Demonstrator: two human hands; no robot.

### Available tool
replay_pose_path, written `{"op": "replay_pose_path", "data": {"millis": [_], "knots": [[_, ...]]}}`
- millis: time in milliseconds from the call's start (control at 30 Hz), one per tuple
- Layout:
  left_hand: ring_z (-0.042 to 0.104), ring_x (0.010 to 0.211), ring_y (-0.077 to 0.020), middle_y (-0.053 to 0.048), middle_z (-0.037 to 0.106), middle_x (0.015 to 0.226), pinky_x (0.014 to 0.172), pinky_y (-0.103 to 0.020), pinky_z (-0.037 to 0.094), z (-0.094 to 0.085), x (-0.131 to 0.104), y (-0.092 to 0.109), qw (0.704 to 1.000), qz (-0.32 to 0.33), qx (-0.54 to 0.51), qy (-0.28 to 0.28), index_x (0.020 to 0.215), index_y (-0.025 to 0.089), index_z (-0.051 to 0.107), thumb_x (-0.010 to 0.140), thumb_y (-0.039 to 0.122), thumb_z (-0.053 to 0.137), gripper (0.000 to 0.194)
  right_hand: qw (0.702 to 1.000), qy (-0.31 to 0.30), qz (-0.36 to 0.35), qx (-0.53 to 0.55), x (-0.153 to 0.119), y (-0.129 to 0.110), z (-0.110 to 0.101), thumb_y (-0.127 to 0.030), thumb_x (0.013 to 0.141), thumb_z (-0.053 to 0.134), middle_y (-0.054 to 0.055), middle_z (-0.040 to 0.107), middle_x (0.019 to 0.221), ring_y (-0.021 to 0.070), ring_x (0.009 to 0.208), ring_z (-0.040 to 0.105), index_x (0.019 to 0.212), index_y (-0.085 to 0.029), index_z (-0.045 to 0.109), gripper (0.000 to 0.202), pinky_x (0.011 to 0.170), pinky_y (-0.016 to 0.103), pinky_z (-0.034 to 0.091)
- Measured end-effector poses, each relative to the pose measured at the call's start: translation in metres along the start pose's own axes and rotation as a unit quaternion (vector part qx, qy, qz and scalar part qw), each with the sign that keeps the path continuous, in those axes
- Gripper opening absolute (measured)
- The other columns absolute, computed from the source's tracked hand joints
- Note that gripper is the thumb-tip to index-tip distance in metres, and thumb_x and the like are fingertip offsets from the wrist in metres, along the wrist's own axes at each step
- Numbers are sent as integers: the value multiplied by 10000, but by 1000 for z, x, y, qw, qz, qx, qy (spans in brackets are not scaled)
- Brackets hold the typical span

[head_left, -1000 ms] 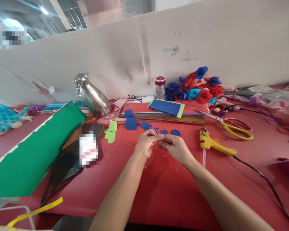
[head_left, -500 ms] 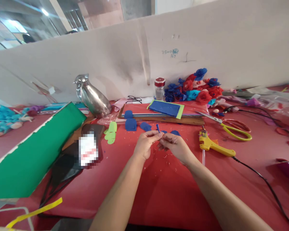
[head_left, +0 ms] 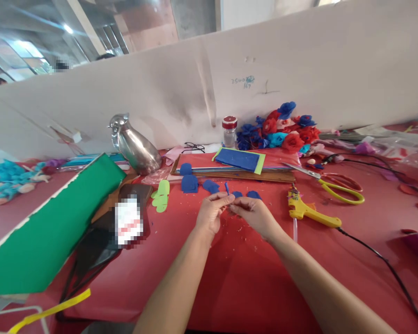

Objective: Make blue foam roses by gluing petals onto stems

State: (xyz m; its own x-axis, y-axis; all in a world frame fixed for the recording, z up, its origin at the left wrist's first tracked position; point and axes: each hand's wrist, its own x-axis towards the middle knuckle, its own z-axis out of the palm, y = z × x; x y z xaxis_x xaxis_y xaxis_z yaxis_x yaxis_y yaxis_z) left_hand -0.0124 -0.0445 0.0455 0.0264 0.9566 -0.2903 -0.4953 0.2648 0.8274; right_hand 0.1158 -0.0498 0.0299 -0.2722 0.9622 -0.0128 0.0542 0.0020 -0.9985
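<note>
My left hand [head_left: 212, 214] pinches a thin roll of blue paper [head_left: 227, 188], which sticks up above the thumb and forefinger. My right hand [head_left: 253, 214] is closed in a pinch against its lower end, and the fingertips of both hands meet there, hiding that part. Just beyond the hands lie cut blue paper petals [head_left: 189, 183], some single and some stacked. Light green cut paper pieces [head_left: 161, 196] rest to the left of them. A blue paper sheet [head_left: 237, 159] lies on a green one, on top of a stack of sheets.
On the right are a yellow glue gun [head_left: 313, 216] with a black cord and open scissors [head_left: 337, 189]. Paper flowers [head_left: 289, 134], a red-lidded jar [head_left: 229, 131] and eyeglasses [head_left: 194, 147] stand or lie at the back. A metal jug [head_left: 137, 146] and green board [head_left: 66, 222] are on the left.
Both hands stay together at the blue roll, with small finger shifts; my right fingers have drawn closer together. The whole view has shifted slightly.
</note>
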Motion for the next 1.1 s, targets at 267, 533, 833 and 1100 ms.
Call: {"op": "replay_pose_path", "data": {"millis": [267, 533, 833, 1100], "knots": [[608, 746, -150, -80, 718, 880, 670, -272, 422, -9, 4, 0, 997, -33, 29, -59, 737, 139, 723, 457, 269, 866, 340, 1000, 14, -10, 7, 1, -2, -2, -388, 692, 603, 6, 638, 696, 159, 700, 576, 697, -181, 653, 213, 706, 298, 443], [623, 771, -153, -51, 715, 796, 673, -258, 433, -6, 3, 3, 999, -1, 13, -41, 645, 155, 702, 485, 300, 857, 265, 1000, 15, -9, 6, 0, -1, -3, -354, 687, 595, 7, 640, 697, 152, 673, 559, 733, -191, 670, 185, 694, 300, 443], [572, 670, -133, -31, 693, 661, 728, -284, 436, 4, -2, 0, 994, 76, 79, 6, 586, 165, 702, 505, 292, 815, 189, 1000, 25, -3, 17, 2, 2, -1, -378, 679, 607, 5, 631, 722, 154, 705, 554, 724, -195, 655, 195, 736, 302, 435], [542, 632, -123, -18, 650, 603, 691, -275, 424, 3, 1, -5, 997, 54, 61, 8, 562, 159, 692, 473, 297, 820, 208, 999, 35, -4, 8, 2, 8, -2, -394, 680, 621, -2, 611, 666, 153, 673, 545, 702, -194, 639, 201, 718, 300, 432]]}}
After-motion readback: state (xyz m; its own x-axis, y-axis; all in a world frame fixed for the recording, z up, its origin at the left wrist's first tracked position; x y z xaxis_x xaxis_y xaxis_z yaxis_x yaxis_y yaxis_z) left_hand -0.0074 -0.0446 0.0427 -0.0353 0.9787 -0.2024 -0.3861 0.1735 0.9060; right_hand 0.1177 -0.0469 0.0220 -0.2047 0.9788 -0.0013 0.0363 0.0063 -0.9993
